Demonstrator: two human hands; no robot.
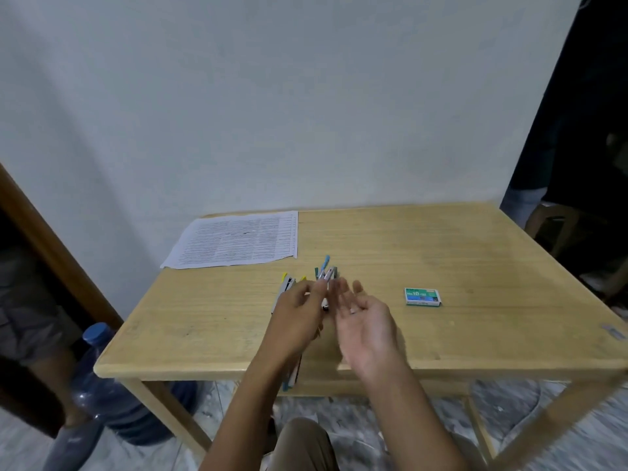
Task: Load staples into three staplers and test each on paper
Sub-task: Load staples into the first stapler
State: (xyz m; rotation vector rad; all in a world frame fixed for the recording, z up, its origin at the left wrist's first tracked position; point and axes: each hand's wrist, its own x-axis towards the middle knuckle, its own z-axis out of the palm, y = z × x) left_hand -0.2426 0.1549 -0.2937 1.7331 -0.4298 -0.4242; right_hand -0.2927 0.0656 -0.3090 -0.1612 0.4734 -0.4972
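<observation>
A light wooden bench stands against a pale wall. Two small staplers lie close together at its middle, left of centre. The blue-tipped stapler has a grey-white body and points toward the far side. The yellow-tipped stapler lies just to its left, with a pale body and a dark underside. Both are blurred and partly covered by the hands. A third slim item with teal and white parts shows at the near edge of the bench under the left forearm; whether it is a stapler cannot be told. The left hand hovers over the staplers with its fingers bent toward the blue-tipped one. Blur prevents telling whether they grip it or only touch it. The right hand is just beside it, palm turned up and leftward, its fingers apart and relaxed, holding nothing. A green staple box marked "No.10" lies shut, well to the right of the hands. Printed paper lies flat at the far left corner. A blue water bottle stands on the floor at the left.
</observation>
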